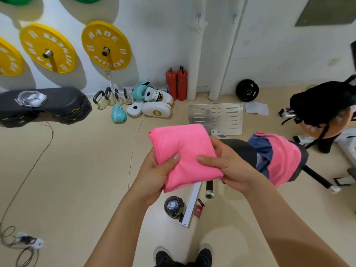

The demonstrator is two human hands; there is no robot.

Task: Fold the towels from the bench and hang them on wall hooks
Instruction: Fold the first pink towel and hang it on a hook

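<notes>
2 hands grip folded pink towel.

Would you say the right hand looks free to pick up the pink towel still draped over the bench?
Probably not yet. The right hand and left hand both grip the folded pink towel. The draped pink towel on the black padded bench lies unobstructed just beside it.
</notes>
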